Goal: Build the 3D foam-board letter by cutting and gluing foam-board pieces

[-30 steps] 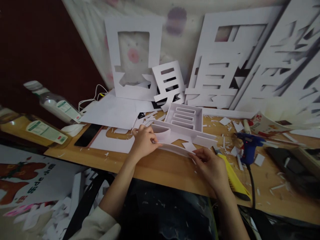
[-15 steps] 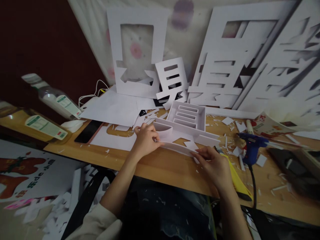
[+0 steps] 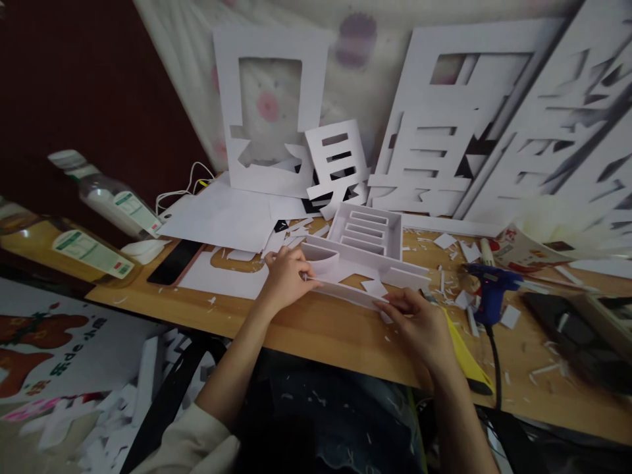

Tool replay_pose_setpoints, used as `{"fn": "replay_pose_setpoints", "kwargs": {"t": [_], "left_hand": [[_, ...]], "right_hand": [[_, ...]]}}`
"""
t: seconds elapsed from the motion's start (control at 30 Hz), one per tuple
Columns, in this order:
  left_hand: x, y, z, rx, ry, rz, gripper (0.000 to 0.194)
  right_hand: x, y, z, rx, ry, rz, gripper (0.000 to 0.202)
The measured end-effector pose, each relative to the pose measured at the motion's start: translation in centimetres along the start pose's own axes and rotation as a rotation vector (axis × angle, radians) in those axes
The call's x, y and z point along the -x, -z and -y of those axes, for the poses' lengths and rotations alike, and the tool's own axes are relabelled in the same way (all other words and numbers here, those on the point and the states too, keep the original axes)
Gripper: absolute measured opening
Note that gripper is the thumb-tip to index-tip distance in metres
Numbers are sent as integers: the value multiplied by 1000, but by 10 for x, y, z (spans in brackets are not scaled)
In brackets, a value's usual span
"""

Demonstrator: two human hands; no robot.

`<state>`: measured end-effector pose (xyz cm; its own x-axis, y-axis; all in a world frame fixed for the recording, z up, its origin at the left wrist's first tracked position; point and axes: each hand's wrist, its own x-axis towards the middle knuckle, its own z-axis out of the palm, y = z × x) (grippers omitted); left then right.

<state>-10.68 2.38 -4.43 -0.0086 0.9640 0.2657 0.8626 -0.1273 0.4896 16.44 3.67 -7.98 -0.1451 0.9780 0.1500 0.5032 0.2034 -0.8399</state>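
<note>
A narrow white foam board strip [image 3: 348, 293] stands on its long edge near the front of the table. My left hand [image 3: 287, 275] pinches its left end, beside the curved wall of a white foam board piece [image 3: 320, 259]. At the strip's right end, the thumb and fingers of my right hand [image 3: 412, 322] are closed on it. Just behind lies the rest of the white assembly, with a box-like part [image 3: 366, 230] that has several slots in it. A small white scrap [image 3: 375, 288] lies between the strip and the back wall.
To the right, a blue glue gun [image 3: 491, 289] stands near a yellow-handled tool [image 3: 464, 355]. Two bottles [image 3: 93, 253] and a phone [image 3: 174, 262] are on the left. Cut-out white boards [image 3: 424, 125] lean against the curtain at the back. Scraps litter the table [image 3: 316, 329].
Both hands keep their hold on the strip, with hardly any movement. The camera view has shifted slightly, so the background sits a little lower and the right side further left.
</note>
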Motion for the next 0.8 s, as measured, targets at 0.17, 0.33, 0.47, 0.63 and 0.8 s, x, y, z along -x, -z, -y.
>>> {"fn": "replay_pose_setpoints", "kwargs": {"t": [0.17,0.33,0.47,0.63,0.8], "left_hand": [[-1,0,0,5,2,5,19],[-1,1,1,3,9,8,19],[-1,1,0,1,6,10,18],[-1,1,0,2,13,6,18],[-1,0,1,15,12,8,18]], "right_hand": [[-1,1,-1,-13,1,26,32],[-1,1,-2,-4,7,30,31],[-2,1,-1,12,12,24,29],[-1,2,2,25,12,36,29],[-2,2,1,42,15,30,31]]}}
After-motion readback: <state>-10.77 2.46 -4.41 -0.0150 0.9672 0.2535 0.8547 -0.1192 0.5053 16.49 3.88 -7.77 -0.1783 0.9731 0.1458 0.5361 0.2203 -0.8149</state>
